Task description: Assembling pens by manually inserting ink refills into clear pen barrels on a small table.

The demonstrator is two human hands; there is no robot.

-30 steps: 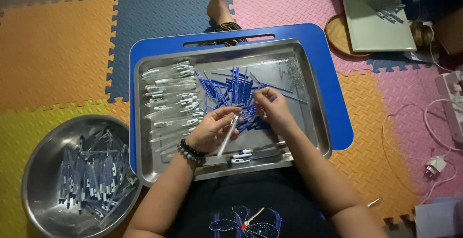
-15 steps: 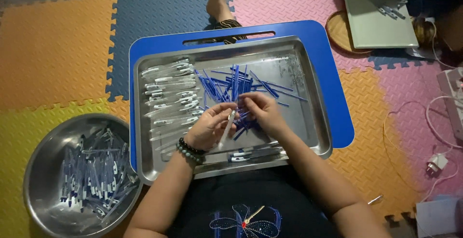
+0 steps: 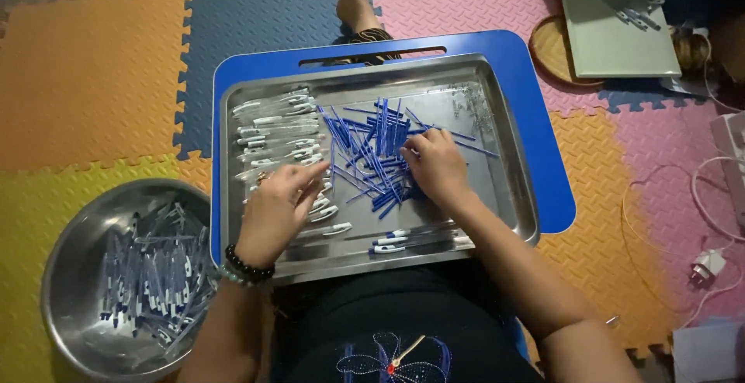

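Seen from the head camera: a steel tray [image 3: 512, 197] resting on a blue lap desk [image 3: 543, 119], both set over colourful foam floor mats [image 3: 93, 80]. Left hand [image 3: 275, 212] lying palm-down over the left half of the tray, fingers loosely spread and reaching into the clear pen barrels [image 3: 275, 131] heaped along the tray's left edge; fingertips touching the lowest barrels of that heap, nothing visibly pinched, though the underside of the hand hidden. Dark beaded bracelet [image 3: 248, 265] around that wrist. Right hand [image 3: 438, 167] near the tray's middle, fingers curled and drawn together over the right side of the blue ink refills [image 3: 369, 150], a loose criss-cross pile in the tray's centre; whether a refill is actually pinched, impossible to tell, the fingertips being turned down into the pile. Along the tray's near edge, a few assembled pens [image 3: 407, 237] lying side by side, just right of centre. Off the tray, beside the lap desk's near-left corner, a round steel bowl [image 3: 70, 259] holding many finished pens [image 3: 147, 282]. Beyond the desk's far edge, a bare foot [image 3: 357, 3] on the mats. Past the far-right corner, a grey board [image 3: 613, 26] across a round wooden tray [image 3: 552, 51].
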